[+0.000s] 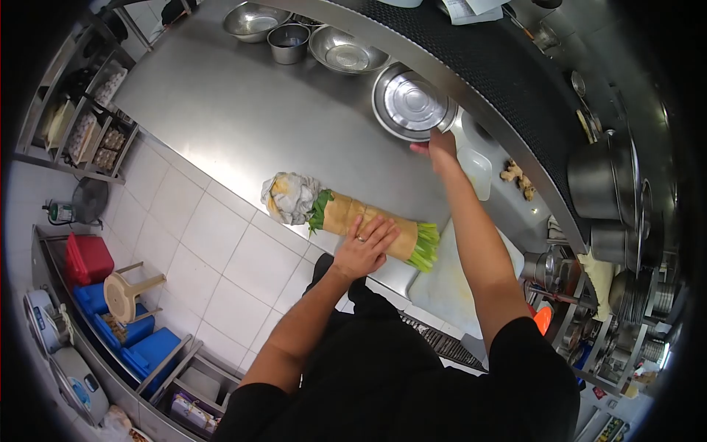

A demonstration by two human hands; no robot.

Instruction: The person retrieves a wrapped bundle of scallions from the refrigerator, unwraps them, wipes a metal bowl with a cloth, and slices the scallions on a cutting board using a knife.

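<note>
- No text, label, brand, number or sign can be read anywhere in the view.
- Papers (pixel 471 9) are seen at the top edge, but any print on them is too blurred to be made out.
- Packets (pixel 193 412) are seen in a rack at the bottom left and boxes (pixel 611 427) at the bottom right; their markings are too small to be read.

Counter (pixel 243 110) brushed steel, dull sheen; bowl (pixel 412 99) glossy metal; bundle wrap (pixel 361 217) matt brown paper.
</note>
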